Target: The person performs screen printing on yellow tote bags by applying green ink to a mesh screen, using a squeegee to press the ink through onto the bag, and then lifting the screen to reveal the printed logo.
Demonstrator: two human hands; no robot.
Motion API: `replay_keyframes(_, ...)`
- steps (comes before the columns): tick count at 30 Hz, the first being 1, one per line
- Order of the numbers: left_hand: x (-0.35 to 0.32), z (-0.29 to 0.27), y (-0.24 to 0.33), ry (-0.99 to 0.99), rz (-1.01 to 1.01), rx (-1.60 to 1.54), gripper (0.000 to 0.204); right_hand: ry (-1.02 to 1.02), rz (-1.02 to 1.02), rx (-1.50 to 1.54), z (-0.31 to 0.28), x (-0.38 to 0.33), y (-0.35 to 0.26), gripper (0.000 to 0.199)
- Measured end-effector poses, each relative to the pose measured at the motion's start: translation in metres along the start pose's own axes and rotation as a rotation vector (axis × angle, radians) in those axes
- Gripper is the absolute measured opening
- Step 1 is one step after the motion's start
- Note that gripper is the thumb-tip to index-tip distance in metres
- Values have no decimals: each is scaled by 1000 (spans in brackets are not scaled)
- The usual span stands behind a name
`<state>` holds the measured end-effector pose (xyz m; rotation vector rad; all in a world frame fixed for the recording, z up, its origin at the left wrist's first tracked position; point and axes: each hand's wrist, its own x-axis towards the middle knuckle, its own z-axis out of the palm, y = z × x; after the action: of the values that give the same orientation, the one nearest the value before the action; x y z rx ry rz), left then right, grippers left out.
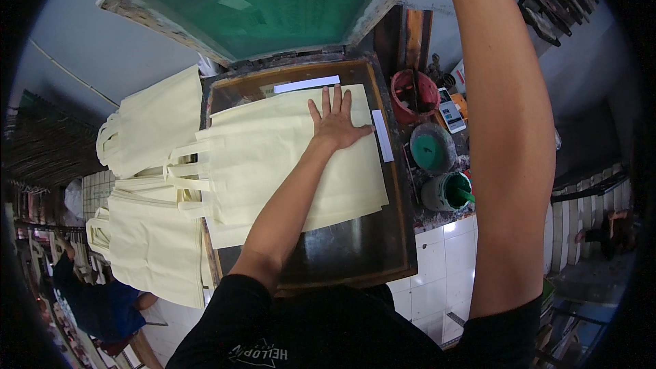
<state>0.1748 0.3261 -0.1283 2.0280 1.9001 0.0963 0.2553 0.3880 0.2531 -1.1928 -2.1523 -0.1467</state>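
My left hand lies flat, fingers spread, on a cream fabric tote bag, near its far right corner. The bag rests on a dark, wood-edged printing board, its handles pointing left. Another layer of cream cloth shows under the bag's edges. Two white strips, one at the far edge and one at the right edge, border the bag. Above the board's far side, a green-meshed screen printing frame stands tilted up. My right forearm reaches toward the frame's upper right corner; the hand is beyond the picture.
Stacks of cream tote bags sit left of the board. On the right are a red bucket, a bowl of green ink, a green ink tub and a phone. Another person is at lower left.
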Motion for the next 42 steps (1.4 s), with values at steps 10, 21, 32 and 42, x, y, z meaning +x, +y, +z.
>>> replay_keyframes(10,-6,-22,22,-108,-179,-28,115,-3,14,11,-3,-10,-2,45)
replay_keyframes(21,2,-25,26,-158,-234,-56,119,-89,-128,-137,-2,-1,-5,33)
replay_keyframes(32,15,-32,30,-191,-240,-19,125,-19,-184,-143,2,-2,1,32)
replay_keyframes(42,-89,-106,7,311,383,-1123,80,-65,262,64,-19,-126,-39,43)
